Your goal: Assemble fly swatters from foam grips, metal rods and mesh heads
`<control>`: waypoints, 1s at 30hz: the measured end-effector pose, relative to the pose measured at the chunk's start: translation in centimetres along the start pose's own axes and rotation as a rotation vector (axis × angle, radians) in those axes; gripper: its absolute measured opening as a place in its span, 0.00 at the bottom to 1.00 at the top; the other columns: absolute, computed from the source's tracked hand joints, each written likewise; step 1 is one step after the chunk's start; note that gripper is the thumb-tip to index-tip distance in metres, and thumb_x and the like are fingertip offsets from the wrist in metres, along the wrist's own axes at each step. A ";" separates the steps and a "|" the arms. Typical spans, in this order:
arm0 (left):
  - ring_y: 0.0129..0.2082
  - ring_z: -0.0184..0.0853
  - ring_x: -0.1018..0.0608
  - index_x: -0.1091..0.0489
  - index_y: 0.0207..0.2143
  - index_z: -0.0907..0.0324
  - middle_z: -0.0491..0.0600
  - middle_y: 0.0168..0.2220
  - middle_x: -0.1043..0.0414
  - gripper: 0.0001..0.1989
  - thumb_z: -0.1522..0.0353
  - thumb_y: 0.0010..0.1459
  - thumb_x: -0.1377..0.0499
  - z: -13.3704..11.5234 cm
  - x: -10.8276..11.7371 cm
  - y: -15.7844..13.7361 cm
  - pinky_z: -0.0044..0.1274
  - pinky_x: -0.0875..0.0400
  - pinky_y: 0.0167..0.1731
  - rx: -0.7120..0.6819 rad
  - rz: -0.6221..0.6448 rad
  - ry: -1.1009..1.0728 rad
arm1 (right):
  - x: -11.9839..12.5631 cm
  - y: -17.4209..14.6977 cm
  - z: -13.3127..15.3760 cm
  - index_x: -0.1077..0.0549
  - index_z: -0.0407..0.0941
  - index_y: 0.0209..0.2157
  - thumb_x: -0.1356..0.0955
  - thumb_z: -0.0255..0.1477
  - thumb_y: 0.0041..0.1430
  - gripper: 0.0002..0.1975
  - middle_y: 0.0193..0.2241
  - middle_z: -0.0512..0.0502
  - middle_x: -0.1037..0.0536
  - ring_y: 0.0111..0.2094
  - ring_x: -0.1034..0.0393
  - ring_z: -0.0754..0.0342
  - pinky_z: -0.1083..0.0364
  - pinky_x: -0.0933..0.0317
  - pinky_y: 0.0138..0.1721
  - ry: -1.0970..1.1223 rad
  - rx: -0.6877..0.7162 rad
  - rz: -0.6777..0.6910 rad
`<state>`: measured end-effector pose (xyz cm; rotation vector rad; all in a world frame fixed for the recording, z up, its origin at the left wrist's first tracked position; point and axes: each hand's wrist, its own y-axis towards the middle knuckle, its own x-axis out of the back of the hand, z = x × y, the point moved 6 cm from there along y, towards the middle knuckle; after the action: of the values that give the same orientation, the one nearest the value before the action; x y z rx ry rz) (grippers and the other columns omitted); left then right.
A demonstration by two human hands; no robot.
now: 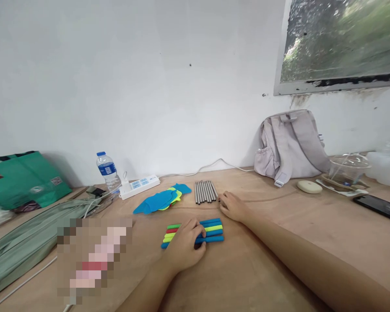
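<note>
A row of slim coloured plastic handles [215, 238], in blue, yellow, green and red, lies side by side on the table. My left hand [186, 243] rests over their middle, covering part of them. Its thumb and bent fingers close around the nearest blue handles. Farther back, several thin metal rods [205, 192] lie parallel in a neat group. My right hand [232, 206] lies on the table at their right side, fingers loosely bent and tips beside the outermost rod. Left of the rods is an overlapping pile of flat blue and yellow plastic pieces [159, 200], some with mesh.
A white power strip [139, 186] and a water bottle [107, 171] stand behind on the left, near a green bag [26, 180] and grey-green cloth [26, 242]. On the right are a backpack [290, 143], a cream round case [309, 186], a plastic cup [349, 167] and a phone [381, 207].
</note>
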<state>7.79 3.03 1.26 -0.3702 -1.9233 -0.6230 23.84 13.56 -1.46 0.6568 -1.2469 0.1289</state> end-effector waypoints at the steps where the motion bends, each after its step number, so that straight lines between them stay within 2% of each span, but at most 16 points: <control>1: 0.38 0.37 0.33 0.35 0.30 0.57 0.48 0.35 0.37 0.06 0.72 0.46 0.47 0.1 0.0 0.0 0.26 0.40 0.37 -0.008 0.003 -0.004 | 0.0 0.0 0.0 0.34 0.44 0.40 0.39 0.25 0.52 0.11 0.36 0.44 0.33 0.37 0.39 0.52 0.56 0.48 0.38 -0.005 -0.004 0.005; 7: 0.39 0.37 0.33 0.33 0.34 0.55 0.48 0.36 0.35 0.08 0.71 0.50 0.47 0.7 0.3 -0.3 0.26 0.40 0.38 -0.085 0.065 -0.021 | 0.1 0.0 -0.2 0.33 0.43 0.33 0.39 0.28 0.53 0.06 0.34 0.43 0.31 0.37 0.38 0.51 0.55 0.48 0.38 -0.037 -0.084 0.003; 13: 0.39 0.36 0.33 0.33 0.34 0.55 0.48 0.37 0.34 0.07 0.70 0.52 0.48 0.7 0.2 -0.3 0.27 0.40 0.39 -0.097 0.072 -0.017 | -0.4 -0.2 -1.7 0.34 0.43 0.27 0.40 0.31 0.54 0.08 0.30 0.39 0.27 0.33 0.35 0.48 0.54 0.48 0.31 -0.036 -0.242 0.030; 16: 0.40 0.37 0.33 0.33 0.34 0.55 0.48 0.37 0.34 0.07 0.70 0.52 0.48 0.4 0.0 -0.2 0.27 0.40 0.39 -0.117 0.067 0.000 | -0.5 -0.3 -2.5 0.35 0.44 0.29 0.40 0.30 0.55 0.06 0.29 0.40 0.27 0.31 0.34 0.49 0.55 0.49 0.29 0.018 -0.290 0.033; 19: 0.40 0.37 0.33 0.34 0.34 0.55 0.48 0.37 0.34 0.06 0.71 0.53 0.48 0.2 -0.1 -0.2 0.27 0.40 0.40 -0.133 0.060 0.005 | -0.3 -0.5 -2.8 0.37 0.44 0.32 0.39 0.28 0.53 0.04 0.28 0.44 0.28 0.30 0.34 0.51 0.57 0.51 0.29 0.117 -0.309 0.014; 22: 0.39 0.36 0.33 0.34 0.34 0.55 0.47 0.37 0.34 0.06 0.71 0.53 0.48 0.0 -0.1 -0.2 0.27 0.40 0.40 -0.142 0.066 0.002 | -0.4 -0.6 -3.1 0.39 0.45 0.34 0.38 0.26 0.51 0.06 0.25 0.48 0.29 0.28 0.35 0.53 0.57 0.51 0.28 0.254 -0.328 -0.026; 26: 0.40 0.36 0.33 0.35 0.35 0.55 0.47 0.38 0.34 0.07 0.72 0.53 0.48 -0.4 -0.1 -0.3 0.27 0.40 0.40 -0.165 0.087 -0.003 | -0.5 -0.5 -4.4 0.41 0.44 0.37 0.39 0.26 0.51 0.10 0.20 0.52 0.33 0.25 0.37 0.54 0.57 0.50 0.28 0.492 -0.423 -0.142; 30: 0.39 0.36 0.33 0.34 0.35 0.55 0.47 0.37 0.34 0.07 0.72 0.54 0.49 -1.0 -0.2 -0.4 0.27 0.40 0.41 -0.201 0.101 0.014 | -0.2 -0.7 -6.1 0.41 0.43 0.37 0.45 0.30 0.55 0.08 0.21 0.51 0.33 0.23 0.39 0.56 0.58 0.48 0.25 0.783 -0.537 -0.276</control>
<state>8.40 2.13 1.33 -0.5842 -1.8211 -0.7518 29.19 16.26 -2.90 0.2489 -0.3922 -0.1674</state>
